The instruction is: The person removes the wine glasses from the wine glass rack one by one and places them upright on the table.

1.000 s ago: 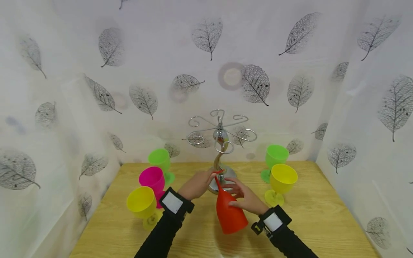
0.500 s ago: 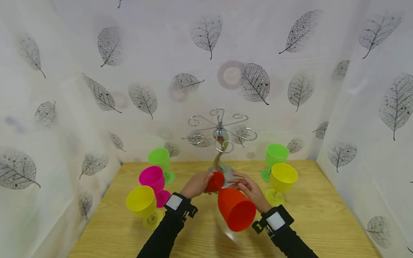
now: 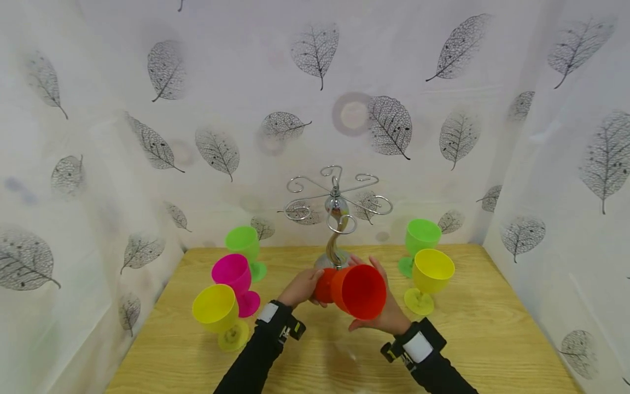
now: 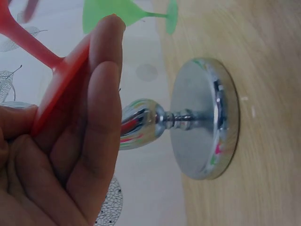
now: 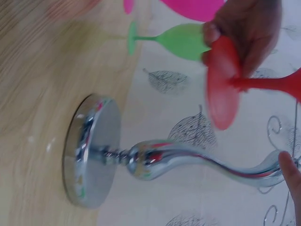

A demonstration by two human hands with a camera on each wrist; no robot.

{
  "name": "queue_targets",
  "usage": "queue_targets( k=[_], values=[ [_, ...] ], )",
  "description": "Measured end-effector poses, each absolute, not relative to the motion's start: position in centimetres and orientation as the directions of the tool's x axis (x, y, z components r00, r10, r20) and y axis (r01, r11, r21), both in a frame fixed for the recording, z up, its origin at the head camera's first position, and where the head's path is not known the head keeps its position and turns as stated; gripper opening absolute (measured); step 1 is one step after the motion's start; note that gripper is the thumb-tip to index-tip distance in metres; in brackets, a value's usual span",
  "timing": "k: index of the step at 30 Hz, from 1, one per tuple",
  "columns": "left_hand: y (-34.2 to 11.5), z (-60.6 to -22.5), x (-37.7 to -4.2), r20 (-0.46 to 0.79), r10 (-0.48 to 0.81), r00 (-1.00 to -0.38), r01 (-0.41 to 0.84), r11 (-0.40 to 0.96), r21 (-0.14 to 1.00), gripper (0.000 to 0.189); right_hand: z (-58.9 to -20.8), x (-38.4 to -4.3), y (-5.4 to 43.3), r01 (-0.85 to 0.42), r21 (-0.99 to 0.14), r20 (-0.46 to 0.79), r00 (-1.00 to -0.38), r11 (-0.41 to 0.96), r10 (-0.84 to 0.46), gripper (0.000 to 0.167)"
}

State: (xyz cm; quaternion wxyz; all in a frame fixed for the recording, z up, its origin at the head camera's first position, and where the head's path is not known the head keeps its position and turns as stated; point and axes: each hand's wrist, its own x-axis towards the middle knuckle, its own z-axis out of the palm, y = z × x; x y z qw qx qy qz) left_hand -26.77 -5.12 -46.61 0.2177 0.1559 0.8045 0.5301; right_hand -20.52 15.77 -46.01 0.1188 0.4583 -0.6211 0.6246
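Observation:
A red plastic goblet (image 3: 364,293) lies tilted in the air before the metal stand, its mouth turned toward me. My left hand (image 3: 299,288) pinches the rim of its round foot, thumb on one face and fingers behind, as the left wrist view shows at the red foot (image 4: 66,77). Around the bowl's right side my right hand (image 3: 391,314) is spread, fingers reaching up behind it and thumb below; the bowl hides part of this hand. In the right wrist view the goblet's foot (image 5: 223,84) and stem show beside the left hand (image 5: 249,35).
A chrome stand (image 3: 337,210) with curled wire arms rises behind the hands. At left on the wooden table (image 3: 467,350) stand green (image 3: 243,243), pink (image 3: 232,273) and yellow (image 3: 215,307) goblets; at right, another green goblet (image 3: 422,235) and yellow goblet (image 3: 433,272).
The red goblet has turned from mouth-down to mouth facing me, its bowl swinging up. The left hand keeps hold of the foot; the right hand has shifted from the bowl's side to behind it.

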Motion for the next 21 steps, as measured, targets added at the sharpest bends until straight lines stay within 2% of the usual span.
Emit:
queue_targets(
  k=[4,8,10,13,17,21],
  values=[
    [-4.9,-47.4,-26.5,-0.202,0.521,-0.829,0.003,0.365,0.931,0.041,-46.2,-20.8,15.3,-0.755,-0.622,0.771,-0.544,-0.208,-0.331,0.111],
    [-4.6,-48.2,-26.1,-0.237,0.564,-0.791,-0.019,0.365,0.931,0.040,-46.2,-20.8,15.1,-0.731,-0.660,0.746,-0.609,-0.174,-0.269,0.110],
    [-4.5,-48.4,-26.1,-0.220,0.560,-0.799,0.015,0.384,0.923,0.039,-46.2,-20.7,15.2,-0.699,-0.701,0.707,-0.658,-0.140,-0.257,0.109],
    [-4.2,-48.6,-26.0,-0.127,0.522,-0.843,0.099,0.384,0.918,0.047,-46.2,-20.7,15.3,-0.642,-0.761,0.641,-0.725,-0.089,-0.252,0.108],
    [-3.7,-48.1,-25.5,0.090,0.473,-0.876,0.257,0.300,0.919,0.059,-46.4,-20.8,15.4,-0.577,-0.816,0.565,-0.785,-0.033,-0.253,0.105],
    [-3.5,-47.1,-24.6,0.312,0.484,-0.818,0.433,0.159,0.887,0.056,-46.7,-21.0,15.4,-0.566,-0.824,0.547,-0.795,-0.003,-0.262,0.101]
  ],
)
